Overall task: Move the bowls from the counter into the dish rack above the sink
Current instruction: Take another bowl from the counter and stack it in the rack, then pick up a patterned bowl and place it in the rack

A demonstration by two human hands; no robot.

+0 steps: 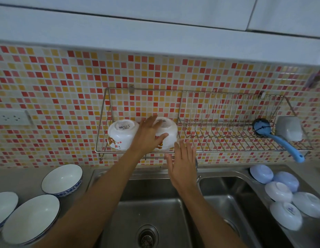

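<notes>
We count two white bowls in the wire dish rack (227, 151), both at its left end near the middle of the frame and both turned upside down with their labelled bases toward us. The left rack bowl (122, 134) shows orange and red decoration near its rim; the right rack bowl (169, 130) sits just beside it. Our left hand (148, 135) lies spread over the right rack bowl, fingers and thumb loosely open against its side. Our right hand (182, 164) is open and flat with fingers extended, empty, just below the rack's front rail.

At lower left of the frame we count three upright white bowls with blue-patterned rims on the counter (26, 178): one (62, 179) farthest back, one (31, 218) in front, one (3, 206) cut by the edge. At lower right, five pale blue and white bowls (282, 192) lie overturned beside the double sink (155, 212). One blue brush (279, 140) and one grey cup (289, 128) sit at the rack's right end.
</notes>
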